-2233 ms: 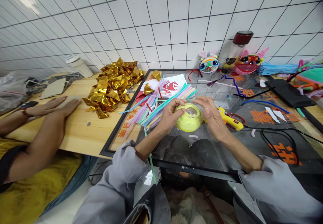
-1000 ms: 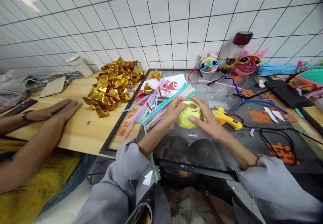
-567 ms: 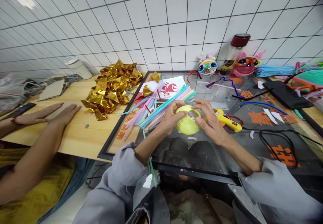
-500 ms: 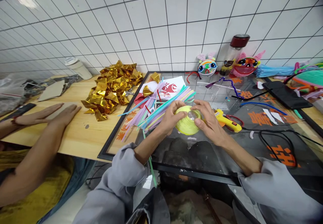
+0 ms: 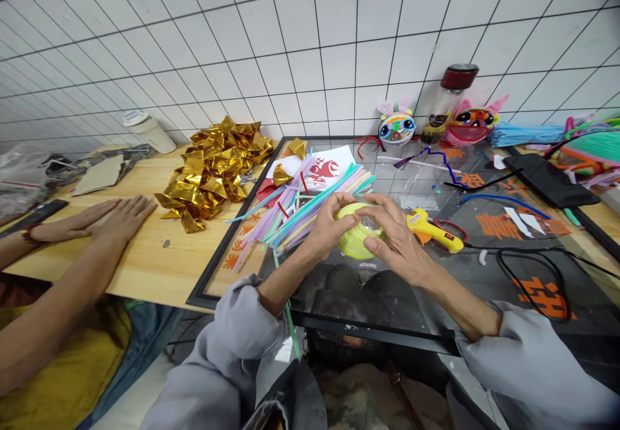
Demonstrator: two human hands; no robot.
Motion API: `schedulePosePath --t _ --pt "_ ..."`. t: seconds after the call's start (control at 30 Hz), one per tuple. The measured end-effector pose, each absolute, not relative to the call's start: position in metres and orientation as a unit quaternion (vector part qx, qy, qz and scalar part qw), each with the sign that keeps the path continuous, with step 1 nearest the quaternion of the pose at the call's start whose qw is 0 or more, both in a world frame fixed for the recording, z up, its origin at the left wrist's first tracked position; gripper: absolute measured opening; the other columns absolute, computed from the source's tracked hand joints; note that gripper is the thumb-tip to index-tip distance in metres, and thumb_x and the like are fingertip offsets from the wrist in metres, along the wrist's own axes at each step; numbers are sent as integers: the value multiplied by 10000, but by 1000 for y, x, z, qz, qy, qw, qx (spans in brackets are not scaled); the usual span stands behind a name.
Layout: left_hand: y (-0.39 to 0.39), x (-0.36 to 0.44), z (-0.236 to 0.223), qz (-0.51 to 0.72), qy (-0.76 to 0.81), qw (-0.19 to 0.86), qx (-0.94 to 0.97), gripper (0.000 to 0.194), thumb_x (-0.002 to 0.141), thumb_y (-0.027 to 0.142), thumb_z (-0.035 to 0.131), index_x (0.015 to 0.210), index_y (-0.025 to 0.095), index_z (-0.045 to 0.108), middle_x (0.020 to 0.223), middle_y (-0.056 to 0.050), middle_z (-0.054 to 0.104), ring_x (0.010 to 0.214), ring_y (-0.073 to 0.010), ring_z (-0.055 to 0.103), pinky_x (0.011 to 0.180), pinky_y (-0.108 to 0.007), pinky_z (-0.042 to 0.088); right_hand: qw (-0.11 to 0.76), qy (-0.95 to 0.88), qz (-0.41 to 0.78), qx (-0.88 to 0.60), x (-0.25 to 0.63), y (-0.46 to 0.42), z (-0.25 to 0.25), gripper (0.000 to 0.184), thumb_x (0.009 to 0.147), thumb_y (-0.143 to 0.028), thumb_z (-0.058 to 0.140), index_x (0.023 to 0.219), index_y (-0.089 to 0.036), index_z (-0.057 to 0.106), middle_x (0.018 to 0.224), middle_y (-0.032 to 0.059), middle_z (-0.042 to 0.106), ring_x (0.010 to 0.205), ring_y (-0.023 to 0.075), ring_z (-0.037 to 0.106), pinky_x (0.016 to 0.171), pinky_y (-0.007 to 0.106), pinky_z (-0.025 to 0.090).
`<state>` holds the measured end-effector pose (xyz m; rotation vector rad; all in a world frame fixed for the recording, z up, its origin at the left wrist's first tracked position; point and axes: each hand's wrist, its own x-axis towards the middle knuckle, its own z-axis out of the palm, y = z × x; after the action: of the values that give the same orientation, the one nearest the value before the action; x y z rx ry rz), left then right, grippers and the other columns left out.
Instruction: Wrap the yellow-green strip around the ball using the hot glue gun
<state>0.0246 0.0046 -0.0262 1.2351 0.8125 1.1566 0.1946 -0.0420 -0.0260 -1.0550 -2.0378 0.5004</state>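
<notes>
Between my hands, just above the dark glass-topped table, is a yellow coiled round piece (image 5: pixel 357 241) with a clear, shiny opening on its upper right. My left hand (image 5: pixel 330 226) grips its left side, thumb resting across the top. From the right, my right hand (image 5: pixel 400 239) curves its fingers over the rim, the thumb lower down against the side. A heap of pastel pipe cleaners (image 5: pixel 295 214) lies by my left wrist. To the right of my right hand is a yellow hot glue gun (image 5: pixel 436 231) with a black cord.
Folded gold paper pieces (image 5: pixel 213 165) are piled at left, near a co-worker's hands (image 5: pixel 116 220) on the wooden table. Behind stand two animal-faced balls (image 5: pixel 397 126) and a lidded bottle (image 5: pixel 448 101). A black phone (image 5: pixel 552 178) and blue pipe cleaners (image 5: pixel 526 134) are at right.
My right hand's fingers have shifted left over the yellow piece's top, covering more of its opening. My left hand stays in place. The co-worker's fingers have moved slightly.
</notes>
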Motion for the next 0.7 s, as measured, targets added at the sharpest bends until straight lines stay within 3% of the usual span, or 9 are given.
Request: schedulePosePath --t 0.43,0.7 --pt "3 24 -27 499 340 591 535 373 633 279 746 949 191 569 951 0 580 907 -153 572 830 -260 451 399 -793 165 -429 193 -46 -24 536 1002 -676 376 1243 -251 596 1421 155 528 1347 340 486 1039 531 385" --pt "2 25 -21 488 358 600 523 393 591 262 750 923 207 547 921 5 606 863 -150 570 776 -251 452 437 -763 219 -423 195 -41 -24 559 984 -710 386 1217 -261 624 1381 140 559 1358 323 494 1116 547 379"
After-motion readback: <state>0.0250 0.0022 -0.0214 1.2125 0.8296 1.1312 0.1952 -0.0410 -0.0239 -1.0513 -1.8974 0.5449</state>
